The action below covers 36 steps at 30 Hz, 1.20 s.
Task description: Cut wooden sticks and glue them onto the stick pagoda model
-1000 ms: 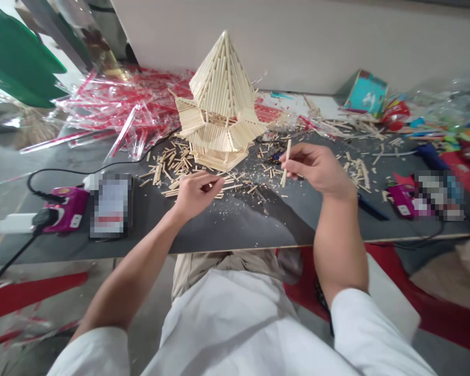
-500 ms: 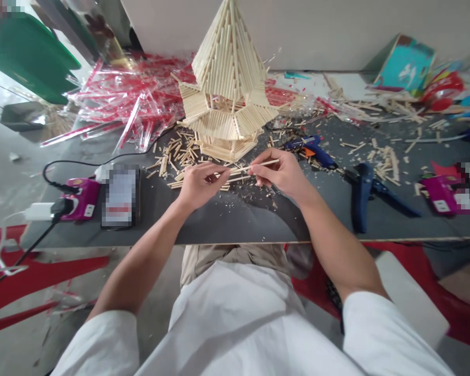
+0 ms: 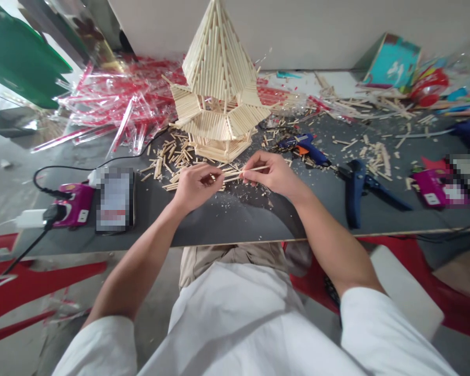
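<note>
My left hand [image 3: 198, 185] is closed in a pinch at the left end of a thin wooden stick [image 3: 232, 174]. The fingers of my right hand [image 3: 269, 173] are wrapped about the same stick, whose other end shows past the fingertips. Both hands are low over the table, just in front of a pagoda-like model [image 3: 219, 122] built of pale sticks, with a pointed roof. Beneath and beside my left hand lie loose stick pieces [image 3: 172, 156], several of them side by side. Fingers partly hide where each grip meets the stick.
A blue glue gun [image 3: 307, 148] lies right of the model, and a blue-handled cutter [image 3: 355, 193] nearer the right edge. At left are a phone [image 3: 115, 201] and a purple power block [image 3: 76, 203] with cords. Red-and-clear plastic wrappers [image 3: 113, 104] pile up behind.
The whole view has shifted slightly, so things sit a little further left. My hands are slightly closer together, and the stick stays between them.
</note>
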Available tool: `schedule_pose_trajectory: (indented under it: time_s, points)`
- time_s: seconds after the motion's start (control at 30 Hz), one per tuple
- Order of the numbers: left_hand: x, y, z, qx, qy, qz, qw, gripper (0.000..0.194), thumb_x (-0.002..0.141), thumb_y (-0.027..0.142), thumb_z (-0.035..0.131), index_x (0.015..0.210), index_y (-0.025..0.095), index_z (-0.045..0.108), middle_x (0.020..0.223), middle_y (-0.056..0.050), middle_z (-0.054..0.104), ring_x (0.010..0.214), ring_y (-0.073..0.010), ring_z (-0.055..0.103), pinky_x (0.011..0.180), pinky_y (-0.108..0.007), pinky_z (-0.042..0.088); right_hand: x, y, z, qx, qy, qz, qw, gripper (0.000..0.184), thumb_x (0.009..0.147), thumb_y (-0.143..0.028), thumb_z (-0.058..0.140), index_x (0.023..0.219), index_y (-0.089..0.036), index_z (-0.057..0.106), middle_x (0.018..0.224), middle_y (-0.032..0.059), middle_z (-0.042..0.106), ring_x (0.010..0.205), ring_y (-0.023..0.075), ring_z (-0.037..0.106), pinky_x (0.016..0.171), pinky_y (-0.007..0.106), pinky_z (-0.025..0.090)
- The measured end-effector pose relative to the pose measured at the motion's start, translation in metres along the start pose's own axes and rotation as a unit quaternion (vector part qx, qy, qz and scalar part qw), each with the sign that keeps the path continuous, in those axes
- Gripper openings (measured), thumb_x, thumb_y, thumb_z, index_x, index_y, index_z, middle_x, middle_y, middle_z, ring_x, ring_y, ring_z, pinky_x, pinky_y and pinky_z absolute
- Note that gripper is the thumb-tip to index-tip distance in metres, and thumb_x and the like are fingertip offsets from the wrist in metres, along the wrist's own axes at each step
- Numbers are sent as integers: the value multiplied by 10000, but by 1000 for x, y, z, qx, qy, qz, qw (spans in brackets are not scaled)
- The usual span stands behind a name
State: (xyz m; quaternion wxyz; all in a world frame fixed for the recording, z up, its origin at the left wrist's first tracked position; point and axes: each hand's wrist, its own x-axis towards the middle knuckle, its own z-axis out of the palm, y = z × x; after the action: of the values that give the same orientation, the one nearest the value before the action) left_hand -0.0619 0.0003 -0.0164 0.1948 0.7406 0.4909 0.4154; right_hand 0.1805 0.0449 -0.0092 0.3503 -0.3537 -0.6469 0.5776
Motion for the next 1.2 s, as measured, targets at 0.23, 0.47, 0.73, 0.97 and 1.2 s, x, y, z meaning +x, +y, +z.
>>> schedule_pose_trajectory:
  time_s: [0.23, 0.47, 0.73, 0.97, 1.2]
  points:
    - [1, 2, -2, 36, 49, 12, 998, 159, 897, 267, 650, 841, 179, 770, 731, -15, 696, 599, -93, 556, 594, -227, 474, 3, 5, -3, -26, 62, -45, 997, 490, 783, -577, 827, 787, -262, 451, 863, -1, 650, 785, 166, 624, 723, 348, 530]
    - [1, 0, -1, 65, 46, 40, 996, 174, 907, 261, 630, 852, 184, 776, 729, -13, 699, 584, -88, 539, 608, -228, 464, 0, 8, -5, -74, 50, -70, 994, 353, 1003, -607, 517, 883, -277, 483, 898, 25, 625, 796, 183, 635, 766, 393, 529]
    - [1, 0, -2, 65, 48, 39, 996, 177, 910, 267, 631, 857, 185, 778, 734, -20, 709, 594, -96, 552, 616, -234, 475, 2, 15, -3, -75, 49, -83, 993, 379, 978, -674, 498, 980, -299, 443, 1073, 52, 665, 720, 182, 642, 717, 443, 576]
    - [0, 0, -2, 63, 52, 43, 996, 176, 910, 270, 631, 849, 190, 776, 728, -16, 710, 584, -95, 550, 607, -238, 471, -1, 8, -5, -106, 62, -81, 989, 414, 967, -717, 465, 952, -307, 416, 965, 27, 628, 691, 183, 609, 696, 420, 552]
    - [0, 1, -2, 53, 54, 55, 996, 150, 901, 234, 643, 842, 185, 771, 707, -4, 689, 579, -89, 539, 609, -228, 463, 0, 0, -8, -220, 84, -65, 970, 536, 1021, -702, 306, 772, -269, 500, 696, 13, 574, 652, 178, 591, 706, 389, 493]
